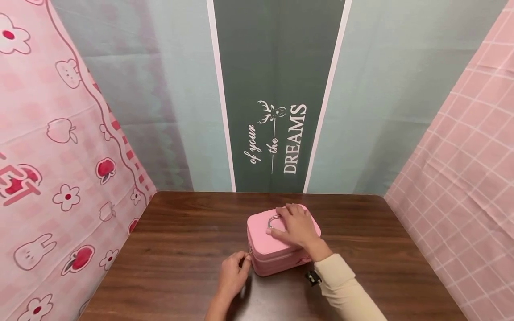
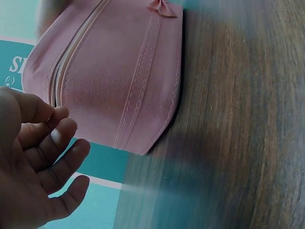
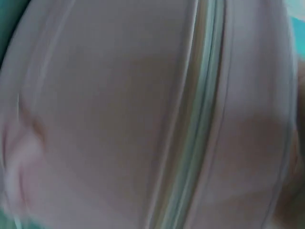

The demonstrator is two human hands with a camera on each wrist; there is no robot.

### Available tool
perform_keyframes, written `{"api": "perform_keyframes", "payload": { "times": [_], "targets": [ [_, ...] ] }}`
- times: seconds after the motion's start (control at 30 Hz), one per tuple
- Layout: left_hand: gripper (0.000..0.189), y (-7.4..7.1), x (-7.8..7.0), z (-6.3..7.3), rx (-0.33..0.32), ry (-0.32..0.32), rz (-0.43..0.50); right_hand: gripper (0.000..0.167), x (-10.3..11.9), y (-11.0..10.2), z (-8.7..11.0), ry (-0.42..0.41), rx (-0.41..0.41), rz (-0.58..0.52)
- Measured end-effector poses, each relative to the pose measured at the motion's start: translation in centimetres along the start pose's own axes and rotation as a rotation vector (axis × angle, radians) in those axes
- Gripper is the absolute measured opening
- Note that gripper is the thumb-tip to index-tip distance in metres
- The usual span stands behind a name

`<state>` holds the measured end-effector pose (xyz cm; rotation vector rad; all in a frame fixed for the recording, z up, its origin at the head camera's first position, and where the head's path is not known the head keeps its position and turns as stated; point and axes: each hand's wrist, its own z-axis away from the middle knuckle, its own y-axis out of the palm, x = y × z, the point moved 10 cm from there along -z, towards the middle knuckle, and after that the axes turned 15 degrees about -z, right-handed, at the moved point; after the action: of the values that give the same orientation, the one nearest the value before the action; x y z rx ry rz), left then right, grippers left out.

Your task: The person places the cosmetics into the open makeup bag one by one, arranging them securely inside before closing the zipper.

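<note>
A pink zippered case (image 1: 263,232) with a silver handle (image 1: 273,219) on its lid sits on the wooden table. At its left side my left hand (image 1: 234,273) pinches the zipper pull between thumb and index finger; the pull itself is mostly hidden by the fingertips. In the left wrist view, the other fingers of that hand (image 2: 43,157) are loosely bent beside the zipper (image 2: 64,62). My right hand (image 1: 298,226) rests on the lid with its fingers spread, beside the handle. The right wrist view is blurred and shows the zipper (image 3: 190,133) along the case's side.
The dark brown table (image 1: 180,249) extends around the case. A grey-green cloth with lettering (image 1: 277,89) hangs behind it, with pink patterned cloths on the left (image 1: 80,178) and right (image 1: 462,156). A pink bow (image 2: 163,8) decorates the case's front.
</note>
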<state>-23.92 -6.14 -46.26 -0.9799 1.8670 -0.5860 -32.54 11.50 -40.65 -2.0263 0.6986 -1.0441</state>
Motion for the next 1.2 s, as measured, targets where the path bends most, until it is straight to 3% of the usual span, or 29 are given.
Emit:
{"api": "perform_keyframes", "payload": {
  "times": [0.2, 0.33, 0.5, 0.63, 0.97, 1.2],
  "targets": [
    [0.010, 0.2, 0.0, -0.2, 0.019, -0.003, 0.016, 0.077, -2.1, 0.8, -0.8, -0.059, 0.115, 0.010],
    [0.015, 0.6, -0.1, -0.4, 0.055, -0.009, 0.019, 0.077, -2.3, 0.9, -0.9, -0.049, 0.111, 0.002],
    [0.019, 0.4, -0.1, -0.7, 0.027, -0.007, 0.021, 0.074, -2.0, 0.7, -1.1, -0.024, 0.076, 0.060],
    [0.021, -0.1, -0.1, -0.7, -0.022, 0.005, 0.023, 0.073, -2.0, 0.8, -1.3, 0.052, 0.034, 0.118],
    [0.016, -0.6, 0.3, -1.0, -0.087, -0.037, -0.016, 0.077, -2.2, 0.8, -0.5, 0.342, -0.119, 0.114],
    [0.013, -0.4, -0.2, -1.0, -0.119, -0.007, -0.021, 0.080, -2.3, 1.1, 0.0, 0.456, -0.153, 0.120]
  ]
}}
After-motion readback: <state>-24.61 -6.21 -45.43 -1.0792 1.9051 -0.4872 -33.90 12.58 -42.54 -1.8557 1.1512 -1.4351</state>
